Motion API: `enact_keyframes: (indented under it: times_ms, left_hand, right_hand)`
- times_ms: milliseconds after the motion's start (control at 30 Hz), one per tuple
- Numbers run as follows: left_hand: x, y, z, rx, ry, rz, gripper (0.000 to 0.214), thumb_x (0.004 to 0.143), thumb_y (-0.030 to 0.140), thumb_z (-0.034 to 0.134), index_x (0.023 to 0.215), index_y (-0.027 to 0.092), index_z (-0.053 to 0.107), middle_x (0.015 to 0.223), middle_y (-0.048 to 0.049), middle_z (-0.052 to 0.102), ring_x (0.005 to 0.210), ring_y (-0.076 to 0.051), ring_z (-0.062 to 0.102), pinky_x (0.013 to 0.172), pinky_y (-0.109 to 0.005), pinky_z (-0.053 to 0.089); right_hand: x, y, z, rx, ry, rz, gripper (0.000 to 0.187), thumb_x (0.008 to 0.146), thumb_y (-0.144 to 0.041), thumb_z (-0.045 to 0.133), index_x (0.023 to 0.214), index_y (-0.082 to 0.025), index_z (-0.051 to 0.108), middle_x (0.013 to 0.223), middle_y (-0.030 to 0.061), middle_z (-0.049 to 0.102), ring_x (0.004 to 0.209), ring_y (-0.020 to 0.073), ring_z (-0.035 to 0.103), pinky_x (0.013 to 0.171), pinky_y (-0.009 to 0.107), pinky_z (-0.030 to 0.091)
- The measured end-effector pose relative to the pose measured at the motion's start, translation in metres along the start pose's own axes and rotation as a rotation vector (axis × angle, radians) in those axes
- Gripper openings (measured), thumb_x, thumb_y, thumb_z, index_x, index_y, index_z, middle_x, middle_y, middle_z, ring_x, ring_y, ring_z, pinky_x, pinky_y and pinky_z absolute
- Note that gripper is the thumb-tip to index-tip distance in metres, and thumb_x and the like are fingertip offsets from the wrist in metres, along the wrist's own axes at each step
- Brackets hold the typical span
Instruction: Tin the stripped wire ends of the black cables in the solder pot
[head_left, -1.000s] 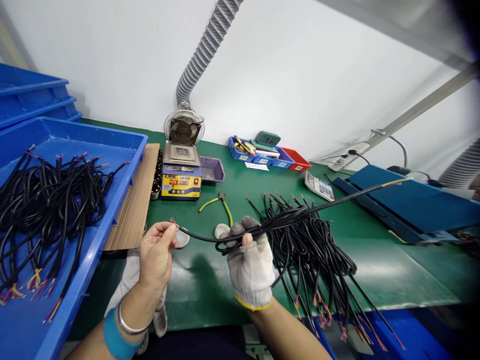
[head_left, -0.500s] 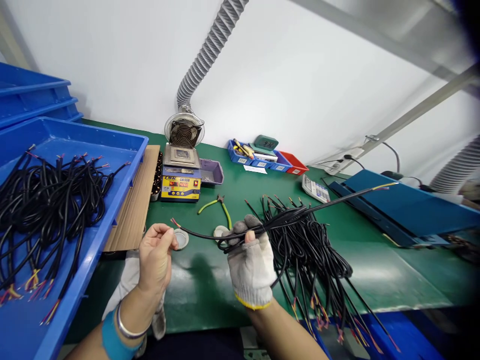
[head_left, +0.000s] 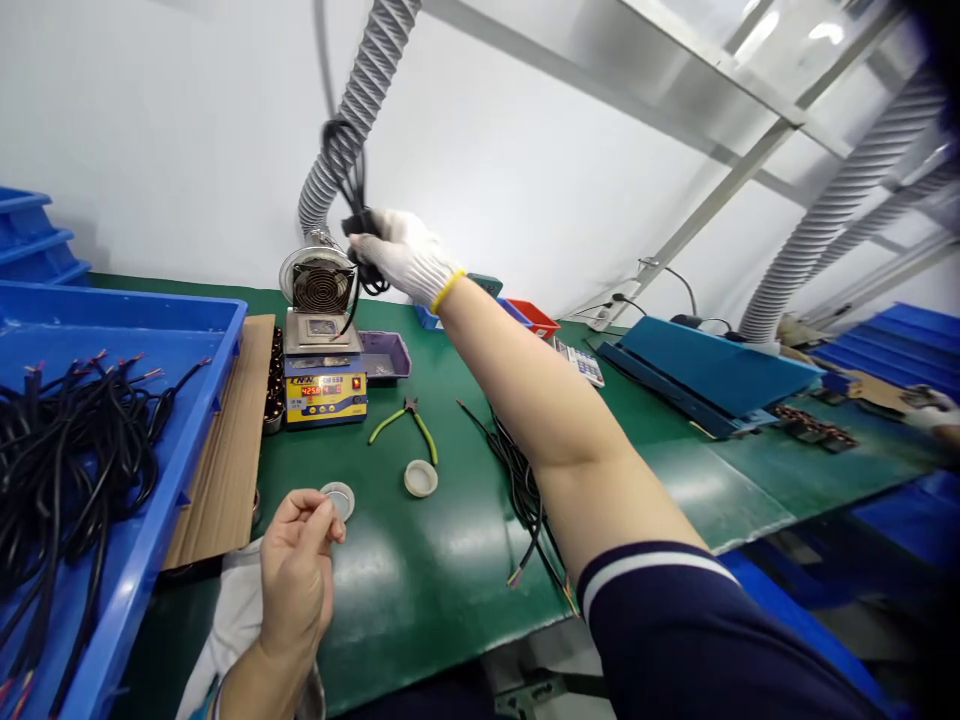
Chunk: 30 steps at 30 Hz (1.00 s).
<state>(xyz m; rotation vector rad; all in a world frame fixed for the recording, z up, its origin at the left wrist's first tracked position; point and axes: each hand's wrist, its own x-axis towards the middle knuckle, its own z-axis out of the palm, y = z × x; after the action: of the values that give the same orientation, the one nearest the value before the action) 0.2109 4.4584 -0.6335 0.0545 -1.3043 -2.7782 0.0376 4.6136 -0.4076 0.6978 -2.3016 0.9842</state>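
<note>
My right hand (head_left: 401, 255), in a white glove, is stretched far out and closed round a looped black cable (head_left: 346, 165). The loops stand up above the fist and one end hangs down over the yellow and blue solder pot (head_left: 324, 365). My bare left hand (head_left: 296, 575) stays low near the table's front edge. Its thumb and forefinger are pinched together and I see nothing between them. A small white cap (head_left: 337, 497) lies just beyond its fingertips.
At the left a blue tray (head_left: 187, 420) holds a pile of black cables (head_left: 67, 450), with cardboard (head_left: 225, 450) beside it. Green-handled cutters (head_left: 405, 420), a second cap (head_left: 420, 478) and more cables (head_left: 517, 480) lie on the green mat. A fan (head_left: 319, 280) and grey hose (head_left: 352, 110) stand behind the pot.
My right hand has carried the cable from in front of me up and out over the solder pot. My left hand let go of the cable end and dropped lower. The view swung right.
</note>
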Motion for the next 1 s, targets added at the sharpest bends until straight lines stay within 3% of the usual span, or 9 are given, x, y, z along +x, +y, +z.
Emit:
enact_keyframes:
  times_ms: [133,333,700,1000]
  left_hand:
    - [0.002,-0.003,-0.001,0.016,-0.001,-0.040,0.031,0.059,0.037,0.081,0.068,0.017,0.059,0.058,0.0030,0.052,0.053,-0.009,0.047,0.053,-0.020,0.039]
    - [0.004,-0.005,-0.004,0.001,-0.013,-0.090,0.029,0.062,0.038,0.079,0.069,0.018,0.059,0.059,0.0026,0.052,0.054,-0.010,0.047,0.053,-0.019,0.040]
    - [0.003,-0.003,-0.004,-0.010,-0.017,-0.147,0.027,0.065,0.038,0.078,0.067,0.018,0.060,0.060,0.0022,0.051,0.053,-0.010,0.047,0.053,-0.020,0.041]
    - [0.004,-0.003,-0.003,-0.015,0.000,-0.152,0.028,0.063,0.039,0.079,0.067,0.018,0.060,0.058,0.0024,0.051,0.052,-0.010,0.047,0.052,-0.020,0.040]
  right_hand:
    - [0.055,-0.009,0.015,-0.394,-0.263,0.001,0.019,0.080,-0.030,0.049,0.085,-0.014,0.055,0.073,-0.0057,0.058,0.064,0.0025,0.050,0.071,0.016,0.043]
    - [0.092,-0.016,0.043,-0.520,-0.412,-0.022,0.024,0.077,-0.023,0.053,0.092,-0.008,0.064,0.071,-0.0020,0.061,0.059,0.0047,0.049,0.072,0.024,0.046]
    - [0.112,0.000,0.070,-0.578,-0.536,-0.017,0.032,0.070,-0.019,0.053,0.097,-0.013,0.069,0.072,-0.0008,0.062,0.059,0.0073,0.052,0.070,0.028,0.050]
    - [0.111,0.008,0.083,-0.579,-0.567,-0.042,0.030,0.070,-0.022,0.056,0.093,-0.008,0.070,0.071,0.0033,0.064,0.058,0.0078,0.050,0.072,0.033,0.051]
